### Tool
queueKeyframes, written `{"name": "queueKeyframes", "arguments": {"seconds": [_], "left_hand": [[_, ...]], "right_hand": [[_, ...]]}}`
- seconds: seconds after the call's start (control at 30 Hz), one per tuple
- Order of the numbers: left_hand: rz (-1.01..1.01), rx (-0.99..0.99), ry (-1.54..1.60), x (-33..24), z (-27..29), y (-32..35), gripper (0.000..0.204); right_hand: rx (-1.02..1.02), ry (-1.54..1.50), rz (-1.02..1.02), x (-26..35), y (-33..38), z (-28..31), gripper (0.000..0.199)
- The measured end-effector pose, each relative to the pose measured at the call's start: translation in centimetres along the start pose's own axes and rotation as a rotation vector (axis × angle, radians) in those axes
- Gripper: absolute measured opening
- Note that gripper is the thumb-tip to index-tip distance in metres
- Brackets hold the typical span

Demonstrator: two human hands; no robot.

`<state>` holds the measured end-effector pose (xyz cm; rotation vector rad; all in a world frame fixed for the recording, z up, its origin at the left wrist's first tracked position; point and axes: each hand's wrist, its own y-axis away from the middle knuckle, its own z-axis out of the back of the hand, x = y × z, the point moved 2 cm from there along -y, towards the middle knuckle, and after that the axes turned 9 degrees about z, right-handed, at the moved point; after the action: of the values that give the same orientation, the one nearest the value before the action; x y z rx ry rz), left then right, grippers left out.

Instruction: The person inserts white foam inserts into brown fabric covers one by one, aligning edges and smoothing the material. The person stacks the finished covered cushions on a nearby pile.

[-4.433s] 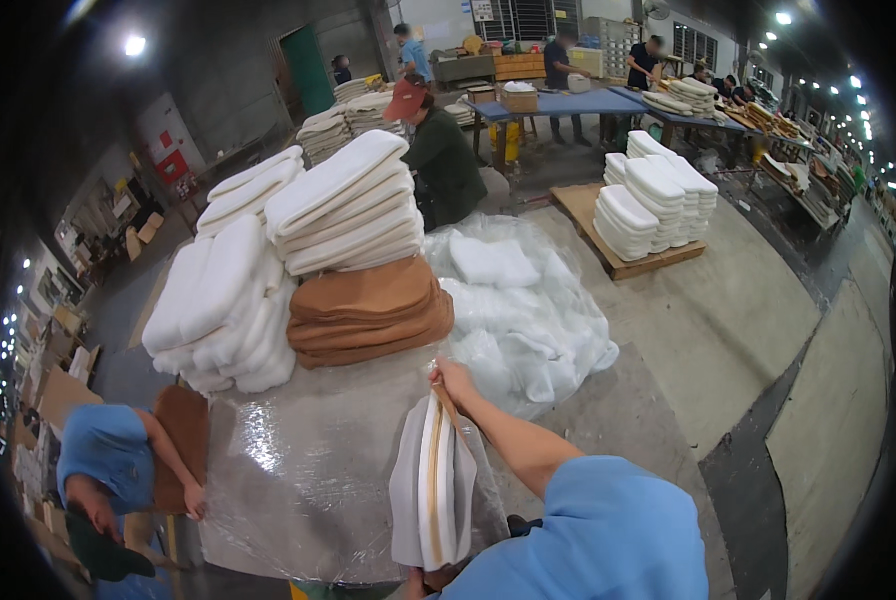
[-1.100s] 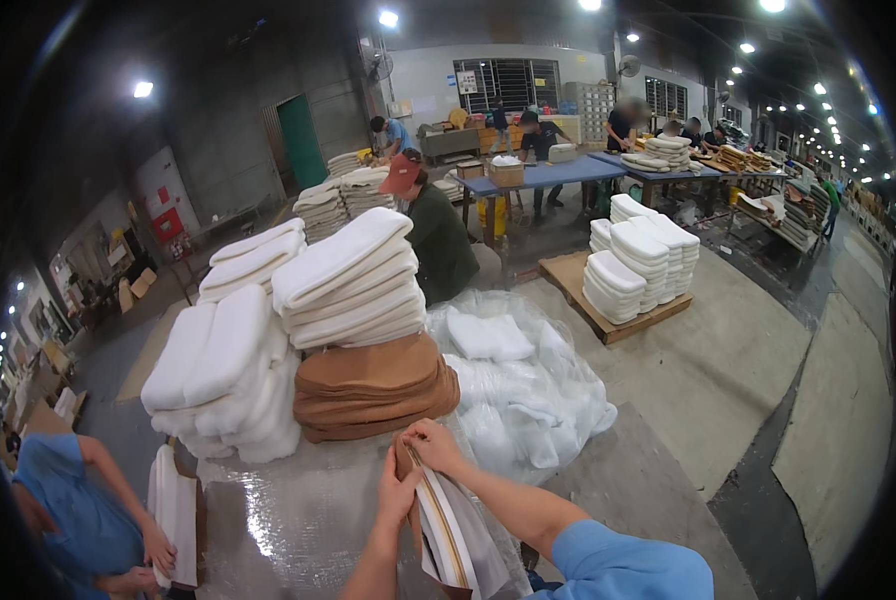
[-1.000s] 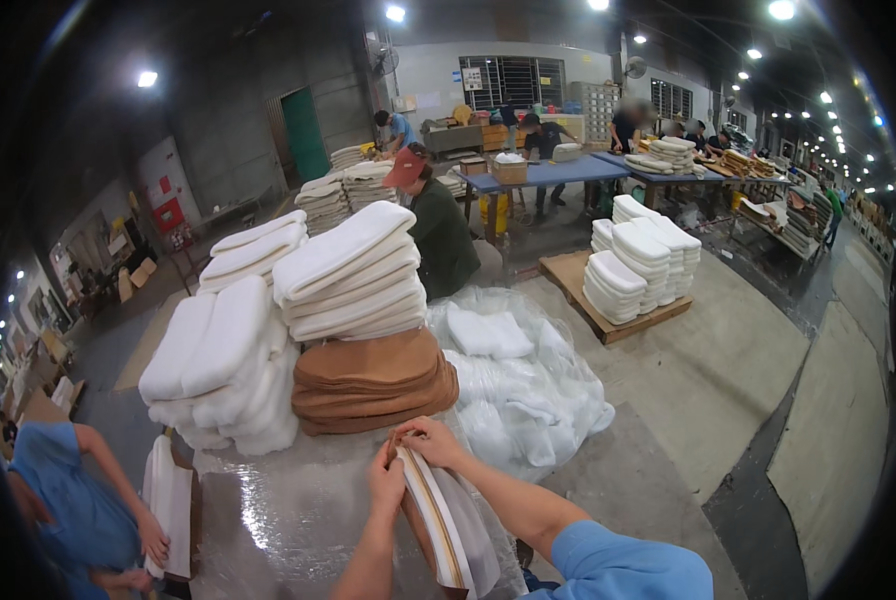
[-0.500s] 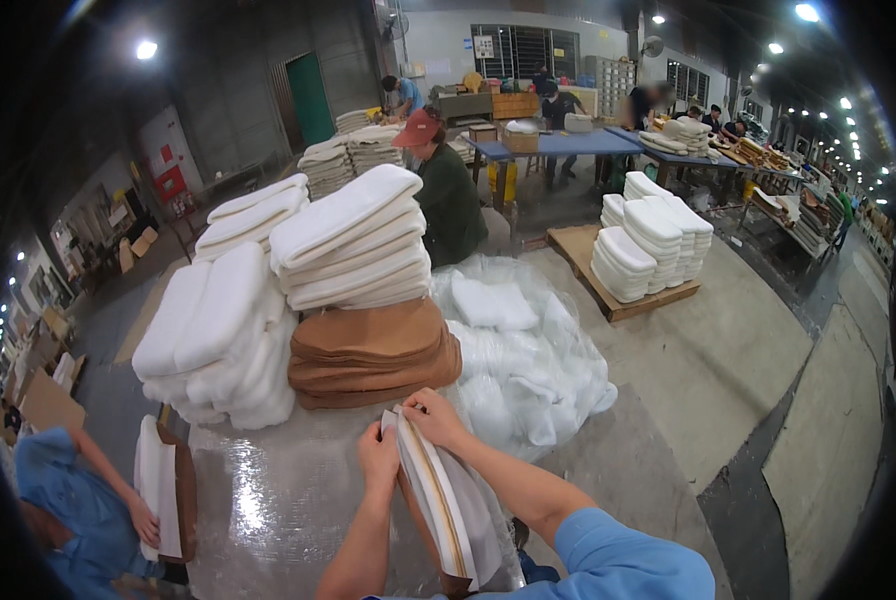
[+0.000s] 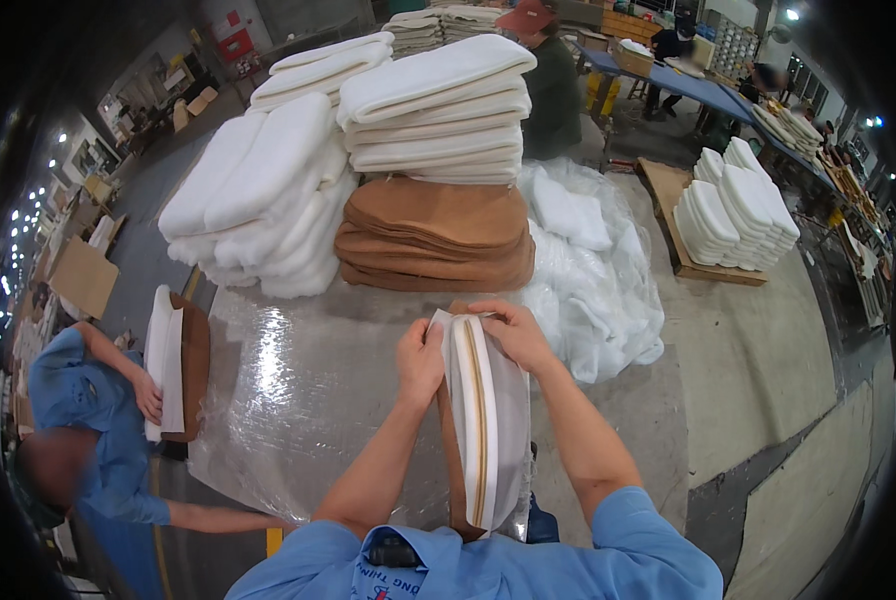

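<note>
I hold a padded cushion panel (image 5: 480, 420) on its edge in front of me: white foam with a tan strip and a brown board, inside a clear plastic bag. My left hand (image 5: 420, 358) grips the bag's top left corner. My right hand (image 5: 513, 330) pinches the bag's top edge on the right. The panel stands over a table covered in shiny clear plastic sheet (image 5: 308, 400). Just beyond my hands lies a stack of brown boards (image 5: 438, 235).
White foam pads are piled at the back left (image 5: 258, 190) and on the brown stack (image 5: 438, 105). Bagged white pads (image 5: 593, 260) lie to the right. A co-worker in blue (image 5: 88, 400) holds another panel (image 5: 173, 360) at the left. A pallet of pads (image 5: 733, 210) stands on the floor.
My left hand has joined my right at the top of the panel, and the panel now stands closer to me. My view has tilted down toward the table.
</note>
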<state>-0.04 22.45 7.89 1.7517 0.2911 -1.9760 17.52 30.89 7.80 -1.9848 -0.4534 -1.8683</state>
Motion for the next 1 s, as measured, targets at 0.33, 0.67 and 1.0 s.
{"name": "queueKeyframes", "arguments": {"seconds": [0.33, 0.67, 1.0], "left_hand": [[-0.060, 0.004, -0.081, -1.6, -0.9, 0.5, 0.019], [-0.265, -0.004, -0.006, -0.4, -0.8, 1.9, 0.012], [-0.312, 0.089, 0.055, -0.2, -0.6, 0.7, 0.017]], "right_hand": [[0.029, 0.293, 0.282, -0.1, -1.7, -0.2, 0.016], [-0.186, -0.083, 0.352, -3.7, 0.4, -2.0, 0.009], [-0.096, -0.447, 0.072, -3.6, -5.9, 2.4, 0.047]]}}
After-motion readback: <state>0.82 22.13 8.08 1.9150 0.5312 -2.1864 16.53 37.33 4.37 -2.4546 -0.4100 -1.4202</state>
